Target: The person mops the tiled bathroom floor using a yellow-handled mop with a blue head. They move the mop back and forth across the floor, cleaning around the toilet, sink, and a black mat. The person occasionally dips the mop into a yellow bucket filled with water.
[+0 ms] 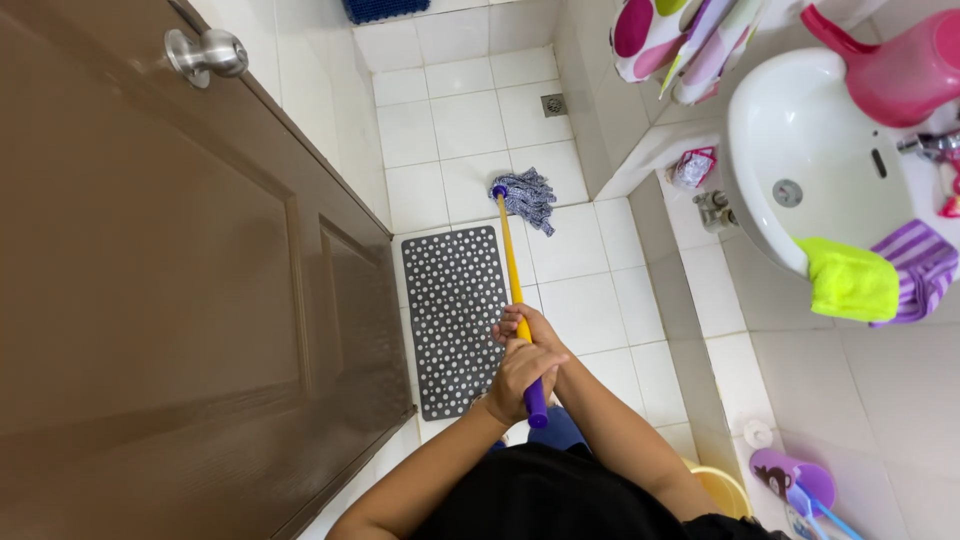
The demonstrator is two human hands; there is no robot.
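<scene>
Both hands' [522, 362] grip seemingly closed around mop handle [513, 272]

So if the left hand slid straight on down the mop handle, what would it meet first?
The left hand is wrapped round the yellow handle just behind the right hand, so it would meet that hand at once. Beyond it, the handle runs bare to the mop head on the tiles.

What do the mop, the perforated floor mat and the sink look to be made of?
Mop: glossy yellow stick, metal or plastic, with a purple end grip; head of blue-white yarn strands. Floor mat: dark grey, matte, hole-patterned, likely rubber. Sink: white, glossy, smooth, probably glazed ceramic.
</scene>
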